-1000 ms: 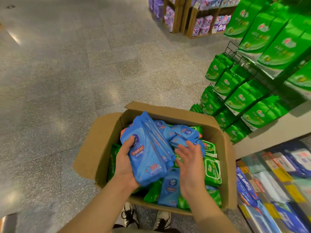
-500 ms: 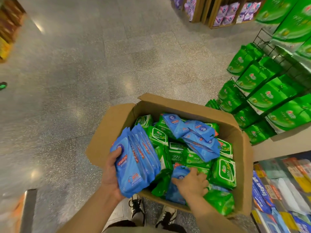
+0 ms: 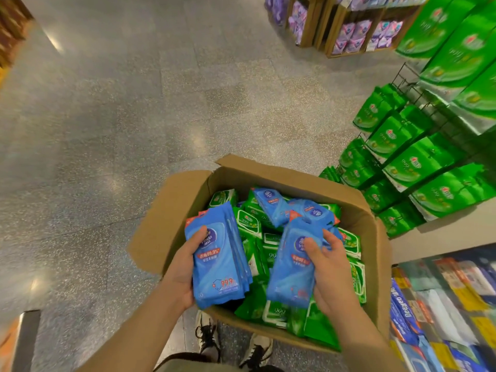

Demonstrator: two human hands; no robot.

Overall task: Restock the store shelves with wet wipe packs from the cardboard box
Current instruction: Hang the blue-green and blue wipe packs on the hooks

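An open cardboard box [image 3: 171, 210] stands on the floor in front of my feet, filled with green and blue wet wipe packs. My left hand [image 3: 185, 261] grips a stack of several blue packs [image 3: 218, 267] over the box's left side. My right hand [image 3: 326, 267] holds another blue pack [image 3: 290, 269] just above the green packs [image 3: 251, 224] in the box, thumb on its face. More blue packs [image 3: 298, 208] lie on top of the green ones at the back of the box.
Green packs hang on wire racks [image 3: 408, 157] at the right. A lower shelf [image 3: 442, 299] at the bottom right holds blue and mixed packs. Wooden displays with purple packs [image 3: 357, 33] stand at the far top. Grey speckled floor [image 3: 134, 116] spreads to the left.
My right hand has lifted a blue pack out of the box's front. My left hand with its stack has shifted right, over the box.
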